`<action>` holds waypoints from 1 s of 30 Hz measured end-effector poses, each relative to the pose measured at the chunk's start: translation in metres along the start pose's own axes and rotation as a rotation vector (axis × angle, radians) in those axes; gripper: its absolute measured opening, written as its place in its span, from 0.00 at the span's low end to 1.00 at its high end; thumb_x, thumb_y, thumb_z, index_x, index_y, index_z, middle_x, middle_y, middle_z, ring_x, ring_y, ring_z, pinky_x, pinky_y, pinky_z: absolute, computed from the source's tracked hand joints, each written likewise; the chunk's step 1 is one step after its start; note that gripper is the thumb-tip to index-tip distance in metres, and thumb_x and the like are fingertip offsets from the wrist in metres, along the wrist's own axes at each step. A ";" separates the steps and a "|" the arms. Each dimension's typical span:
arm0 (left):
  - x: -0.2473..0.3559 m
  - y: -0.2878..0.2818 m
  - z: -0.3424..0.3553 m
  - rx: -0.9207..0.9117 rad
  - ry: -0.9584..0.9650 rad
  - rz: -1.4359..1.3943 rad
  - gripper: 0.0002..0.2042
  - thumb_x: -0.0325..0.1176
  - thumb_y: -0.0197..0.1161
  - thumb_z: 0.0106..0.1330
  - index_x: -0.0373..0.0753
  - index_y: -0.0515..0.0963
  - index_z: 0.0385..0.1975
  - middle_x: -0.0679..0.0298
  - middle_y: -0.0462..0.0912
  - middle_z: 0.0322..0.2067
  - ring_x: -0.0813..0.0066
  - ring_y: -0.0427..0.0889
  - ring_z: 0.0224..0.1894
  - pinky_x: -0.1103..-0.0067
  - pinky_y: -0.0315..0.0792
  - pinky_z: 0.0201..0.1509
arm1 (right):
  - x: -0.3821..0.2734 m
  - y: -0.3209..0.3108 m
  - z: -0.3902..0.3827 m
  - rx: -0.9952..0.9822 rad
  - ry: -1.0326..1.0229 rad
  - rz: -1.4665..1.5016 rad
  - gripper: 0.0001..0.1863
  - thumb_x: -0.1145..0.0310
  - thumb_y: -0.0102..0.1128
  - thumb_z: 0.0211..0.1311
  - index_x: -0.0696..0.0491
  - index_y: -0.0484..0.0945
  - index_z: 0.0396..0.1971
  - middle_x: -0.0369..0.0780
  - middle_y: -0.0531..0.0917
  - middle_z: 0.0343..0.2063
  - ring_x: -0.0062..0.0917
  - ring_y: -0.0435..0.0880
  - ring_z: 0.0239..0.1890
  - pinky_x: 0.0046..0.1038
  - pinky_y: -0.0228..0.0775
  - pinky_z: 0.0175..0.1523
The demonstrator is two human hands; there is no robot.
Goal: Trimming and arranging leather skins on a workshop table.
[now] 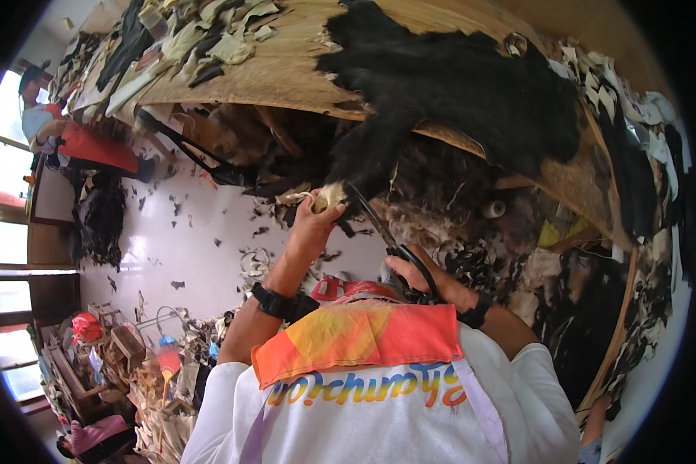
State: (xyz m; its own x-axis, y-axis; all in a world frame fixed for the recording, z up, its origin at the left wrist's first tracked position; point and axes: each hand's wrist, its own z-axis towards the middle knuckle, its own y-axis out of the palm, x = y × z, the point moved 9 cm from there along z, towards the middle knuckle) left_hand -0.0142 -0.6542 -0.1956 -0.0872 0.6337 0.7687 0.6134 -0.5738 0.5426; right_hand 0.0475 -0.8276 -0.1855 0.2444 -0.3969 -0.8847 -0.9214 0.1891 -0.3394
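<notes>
Black fur pelt (456, 93) lies across the wooden worktable (286, 69), one leg of it hanging over the near edge. The left hand (315, 220) pinches the pale tip of that hanging strip, fingers closed tight on it. The right hand (421, 277) grips black scissors (379, 224), blades parted and angled up toward the pinched fur. With the blade tips so near the left fingers, a slip could nick them; a slack strip could also make the cut wander into good hide.
</notes>
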 end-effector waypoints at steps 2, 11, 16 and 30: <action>-0.001 -0.003 0.000 0.006 -0.008 -0.005 0.15 0.21 0.61 0.54 0.40 0.67 0.41 0.72 0.73 0.35 0.84 0.74 0.37 0.85 0.68 0.40 | 0.008 0.004 -0.002 -0.013 0.074 0.138 0.19 0.61 0.50 0.57 0.61 0.66 0.16 0.41 0.65 0.10 0.23 0.62 0.17 0.31 0.58 0.24; -0.003 -0.006 -0.001 0.030 -0.034 0.021 0.16 0.22 0.62 0.54 0.40 0.67 0.40 0.73 0.73 0.32 0.87 0.72 0.33 0.89 0.66 0.33 | 0.002 -0.004 0.007 -0.046 0.100 0.087 0.20 0.58 0.50 0.58 0.59 0.66 0.16 0.38 0.63 0.09 0.22 0.62 0.16 0.31 0.58 0.23; -0.005 -0.012 0.002 0.037 0.003 0.013 0.15 0.23 0.63 0.53 0.39 0.68 0.40 0.73 0.72 0.30 0.88 0.70 0.28 0.90 0.64 0.27 | 0.001 -0.014 0.018 -0.095 0.052 0.043 0.19 0.58 0.49 0.58 0.59 0.66 0.17 0.39 0.64 0.09 0.23 0.62 0.15 0.30 0.58 0.24; -0.005 -0.021 -0.004 0.093 -0.031 0.034 0.19 0.24 0.63 0.53 0.36 0.67 0.45 0.71 0.72 0.32 0.87 0.69 0.30 0.89 0.64 0.30 | -0.016 -0.037 0.049 -0.147 -0.177 -0.138 0.17 0.63 0.51 0.56 0.63 0.67 0.17 0.49 0.66 0.12 0.30 0.61 0.16 0.34 0.58 0.25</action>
State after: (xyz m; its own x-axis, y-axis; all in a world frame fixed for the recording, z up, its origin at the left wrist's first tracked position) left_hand -0.0294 -0.6473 -0.2091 -0.0419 0.6316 0.7742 0.6859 -0.5452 0.4819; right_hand 0.0924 -0.7841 -0.1740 0.4078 -0.2444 -0.8797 -0.9065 0.0066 -0.4221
